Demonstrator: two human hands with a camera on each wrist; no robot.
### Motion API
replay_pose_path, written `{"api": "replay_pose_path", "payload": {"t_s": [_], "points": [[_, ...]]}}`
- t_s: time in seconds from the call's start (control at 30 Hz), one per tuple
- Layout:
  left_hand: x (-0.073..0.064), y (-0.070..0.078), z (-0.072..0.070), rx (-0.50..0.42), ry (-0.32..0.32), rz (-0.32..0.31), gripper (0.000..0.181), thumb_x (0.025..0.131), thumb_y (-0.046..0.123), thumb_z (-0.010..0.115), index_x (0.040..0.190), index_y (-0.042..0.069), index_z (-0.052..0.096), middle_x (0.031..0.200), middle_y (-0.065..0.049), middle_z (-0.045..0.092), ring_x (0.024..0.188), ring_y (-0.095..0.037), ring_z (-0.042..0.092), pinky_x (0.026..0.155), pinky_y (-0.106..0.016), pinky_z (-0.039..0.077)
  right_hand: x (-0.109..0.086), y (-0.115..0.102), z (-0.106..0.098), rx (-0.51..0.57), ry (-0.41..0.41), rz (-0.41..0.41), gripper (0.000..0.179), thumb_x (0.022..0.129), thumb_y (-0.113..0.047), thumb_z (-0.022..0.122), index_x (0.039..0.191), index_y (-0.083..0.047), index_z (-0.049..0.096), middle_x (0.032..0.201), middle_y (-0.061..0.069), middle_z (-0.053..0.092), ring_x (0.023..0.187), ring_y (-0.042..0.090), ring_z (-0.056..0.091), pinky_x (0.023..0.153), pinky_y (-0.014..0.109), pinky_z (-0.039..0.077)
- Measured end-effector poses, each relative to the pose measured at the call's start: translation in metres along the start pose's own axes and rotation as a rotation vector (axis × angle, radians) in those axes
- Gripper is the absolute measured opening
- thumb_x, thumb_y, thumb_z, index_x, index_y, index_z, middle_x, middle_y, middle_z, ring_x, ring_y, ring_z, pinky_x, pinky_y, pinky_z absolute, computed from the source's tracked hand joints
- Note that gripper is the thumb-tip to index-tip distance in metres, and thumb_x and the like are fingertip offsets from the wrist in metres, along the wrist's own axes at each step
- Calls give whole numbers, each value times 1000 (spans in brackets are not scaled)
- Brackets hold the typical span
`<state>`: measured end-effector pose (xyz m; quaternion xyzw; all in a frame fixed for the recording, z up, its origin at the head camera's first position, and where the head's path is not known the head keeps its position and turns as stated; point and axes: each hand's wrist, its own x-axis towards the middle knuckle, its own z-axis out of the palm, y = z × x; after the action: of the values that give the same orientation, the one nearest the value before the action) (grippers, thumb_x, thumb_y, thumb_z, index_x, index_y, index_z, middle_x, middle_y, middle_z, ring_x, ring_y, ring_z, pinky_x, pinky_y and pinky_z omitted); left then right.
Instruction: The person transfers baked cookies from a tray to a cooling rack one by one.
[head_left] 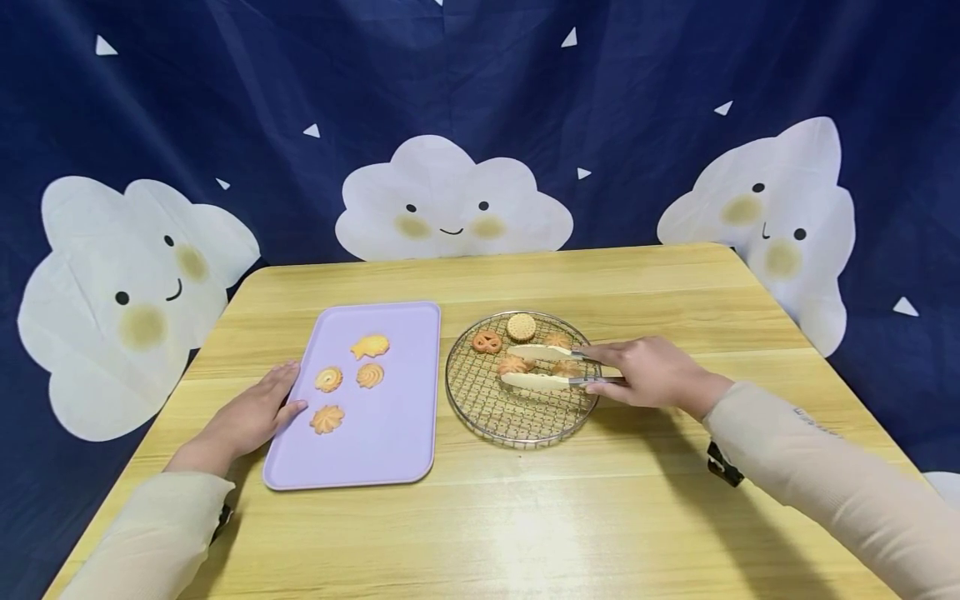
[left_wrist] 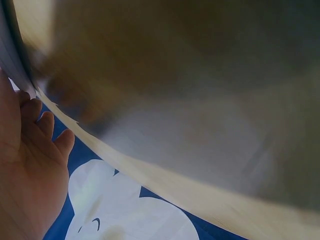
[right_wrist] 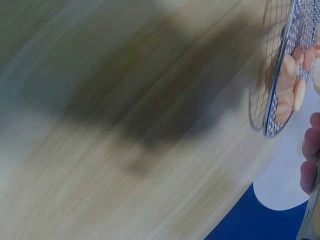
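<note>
My right hand [head_left: 660, 371] grips a pair of tongs [head_left: 536, 382] with cream-coloured tips. The tips are spread over the round wire rack [head_left: 480, 396], one on each side of a star-shaped cookie [head_left: 514, 364]. Around them on the rack lie a pretzel-shaped cookie [head_left: 487, 341], a round cookie [head_left: 521, 327] and two more cookies, partly covered by the tongs. At the left edge of a lilac tray [head_left: 382, 450] rests my left hand [head_left: 251, 412], its thumb over the rim and its fingers fairly straight. A fish-shaped cookie [head_left: 371, 346] and several piped cookies [head_left: 327, 419] lie on the tray.
Tray and rack stand side by side on a light wooden table [head_left: 510, 533], with a narrow gap between them. Behind the table hangs a dark blue cloth [head_left: 300, 75] with white clouds. In the right wrist view, the rack's raised wire rim [right_wrist: 272, 100] shows from the side.
</note>
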<state>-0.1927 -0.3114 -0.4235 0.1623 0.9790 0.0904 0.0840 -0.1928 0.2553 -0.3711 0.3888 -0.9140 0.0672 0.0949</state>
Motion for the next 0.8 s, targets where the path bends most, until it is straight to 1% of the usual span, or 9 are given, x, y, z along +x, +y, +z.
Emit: {"api": "replay_pose_path", "payload": {"t_s": [0.07, 0.17, 0.3, 0.33, 0.43, 0.53, 0.67, 0.8], "points": [[0, 0, 0, 1, 3, 0, 73, 101, 44, 40, 147, -9, 19, 151, -29, 20, 138, -45, 16, 110, -57, 18, -2, 2, -2, 2, -5, -8, 53, 87, -43, 67, 124, -5, 63, 113, 14, 67, 66, 20, 68, 65, 43, 57], [0, 0, 0, 2, 11, 6, 72, 101, 43, 40, 147, -9, 19, 150, -29, 21, 138, -45, 17, 110, -57, 19, -5, 5, -6, 1, -23, -16, 53, 86, -44, 68, 123, -5, 64, 112, 12, 68, 55, 11, 61, 62, 41, 57], [0, 1, 0, 0, 13, 6, 72, 101, 42, 41, 147, -9, 20, 150, -29, 21, 138, -45, 17, 109, -58, 19, -8, 9, -11, 2, -44, -23, 53, 85, -44, 69, 121, -6, 65, 112, 11, 68, 50, 5, 56, 63, 41, 57], [0, 2, -1, 0, 13, 5, 72, 101, 42, 41, 147, -9, 20, 150, -29, 21, 138, -45, 17, 110, -58, 19, -9, 10, -12, -2, -48, -26, 53, 85, -44, 69, 121, -6, 65, 112, 11, 68, 52, 7, 58, 64, 41, 57], [0, 2, -2, 1, 7, 2, 72, 101, 43, 41, 147, -9, 20, 151, -29, 20, 138, -45, 17, 110, -58, 19, -10, 11, -16, -8, -73, -30, 52, 86, -44, 68, 121, -5, 65, 111, 11, 68, 56, 8, 59, 64, 42, 56], [0, 1, -1, -2, 0, -1, 73, 101, 44, 40, 147, -9, 19, 151, -28, 20, 138, -45, 16, 110, -58, 18, -12, 12, -19, -16, -101, -32, 53, 87, -44, 67, 121, -4, 65, 110, 12, 68, 69, 18, 67, 67, 43, 57], [0, 1, -1, -1, -6, -4, 74, 101, 45, 39, 148, -8, 18, 151, -28, 19, 138, -45, 15, 110, -58, 17, -12, 12, -21, -17, -127, -34, 53, 87, -47, 66, 120, -5, 66, 111, 12, 68, 81, 26, 69, 72, 45, 56], [-1, 2, -1, -3, -7, -6, 74, 101, 44, 40, 148, -8, 18, 151, -28, 19, 139, -45, 15, 110, -58, 17, -13, 13, -22, -12, -131, -46, 53, 86, -48, 66, 120, -6, 67, 109, 10, 69, 82, 25, 69, 72, 43, 56]]}}
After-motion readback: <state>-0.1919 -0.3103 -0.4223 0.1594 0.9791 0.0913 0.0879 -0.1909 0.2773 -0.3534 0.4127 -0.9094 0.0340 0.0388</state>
